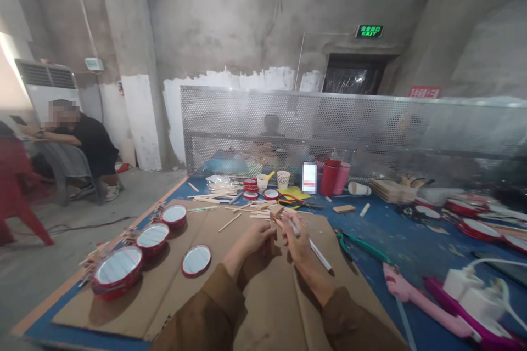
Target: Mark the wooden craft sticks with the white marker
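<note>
Cardboard sheet — white marker in right hand, left hand just beside.

A green exit sign above a dark doorway.

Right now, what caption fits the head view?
Left hand and right hand over cardboard, the right holding a white marker, near a red-rimmed disc and wooden sticks.

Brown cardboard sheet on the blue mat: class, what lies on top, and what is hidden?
A round red-rimmed white-faced disc and a pale wooden craft stick lie on the brown cardboard sheet; the blue mat beneath it is covered.
</note>
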A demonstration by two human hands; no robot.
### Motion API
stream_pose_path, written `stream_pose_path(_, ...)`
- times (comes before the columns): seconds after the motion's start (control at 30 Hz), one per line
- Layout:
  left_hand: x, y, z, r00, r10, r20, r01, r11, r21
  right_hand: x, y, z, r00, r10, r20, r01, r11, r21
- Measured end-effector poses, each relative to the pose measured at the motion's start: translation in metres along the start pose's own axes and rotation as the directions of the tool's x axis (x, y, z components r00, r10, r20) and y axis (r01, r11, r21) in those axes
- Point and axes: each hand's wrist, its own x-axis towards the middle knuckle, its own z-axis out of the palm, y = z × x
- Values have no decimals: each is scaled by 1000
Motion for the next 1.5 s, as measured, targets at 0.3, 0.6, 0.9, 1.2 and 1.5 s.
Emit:
stream_pose_path(0.3,-10,7,1,989,140,37,-139,990,-33,-8,-19,-10,1000,-10,16,5,970,243)
stream_pose_path(0.6,0,5,7,996,82,38,-78,992,-95,-15,-17,-12,991,-130,33,124,980,153)
stream_pose_path(0.9,-5,8,4,993,99,62,-93,991,-92,-13,-15,-13,984,-168,54,167,985,32)
stream_pose_path(1.2,0,4,7,998,53,36,-49,994,-97,-13,-12,-11,987,-155,29,153,985,76)
stream_pose_path(1.5,-5,10,7,998,54,40,-50,994,-94,-13,-16,-13,989,-134,57,127,986,109)
